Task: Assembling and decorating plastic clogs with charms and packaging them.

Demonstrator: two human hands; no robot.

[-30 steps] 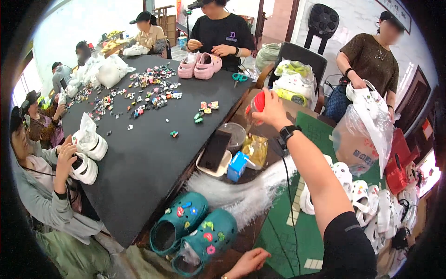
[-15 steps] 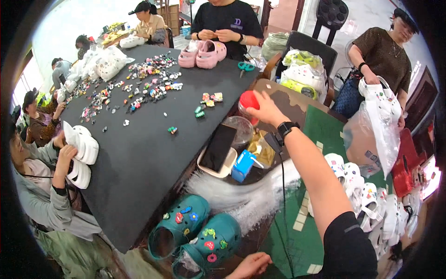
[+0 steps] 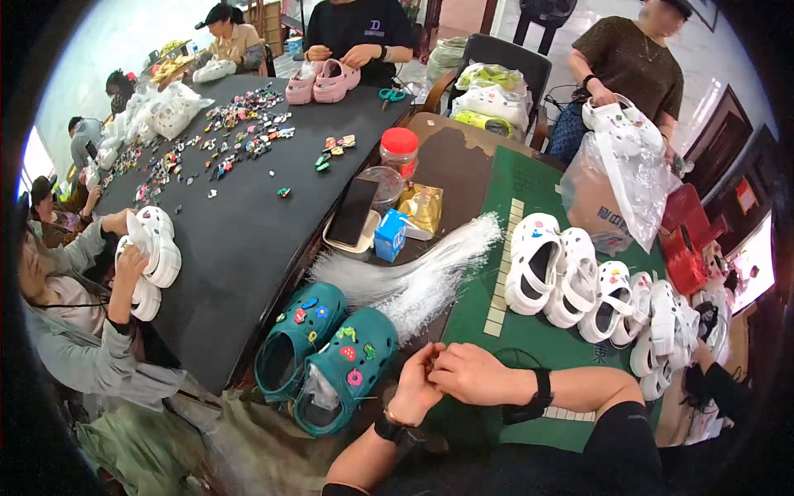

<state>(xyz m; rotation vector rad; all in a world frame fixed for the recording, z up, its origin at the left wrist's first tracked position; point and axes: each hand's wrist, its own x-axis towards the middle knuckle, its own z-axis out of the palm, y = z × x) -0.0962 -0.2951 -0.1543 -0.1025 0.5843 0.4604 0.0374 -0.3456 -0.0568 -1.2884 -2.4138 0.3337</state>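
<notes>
My left hand [image 3: 419,387] and my right hand [image 3: 470,374] meet over the near edge of the green mat. Their fingertips are pinched together, and whatever lies between them is too small or too hidden to name. Just left of them stands a pair of teal clogs [image 3: 357,351] decorated with colourful shoe charms; a clear plastic wad sits in the nearer one. Beyond my hands lies a bundle of white plastic strands [image 3: 413,281]. Farther off is a clear jar with a red lid [image 3: 399,142].
White clogs [image 3: 533,263] line the green mat [image 3: 517,190] on the right. A phone [image 3: 353,211], a blue box [image 3: 389,236] and a gold packet [image 3: 421,207] lie midway. Scattered charms [image 3: 248,116] cover part of the black table [image 3: 240,248]. Several people work around it, handling clogs.
My right hand has left the red-lidded jar and come back to join my left hand, fingertips together. The whole view has shifted, and the strands and white clogs show more fully.
</notes>
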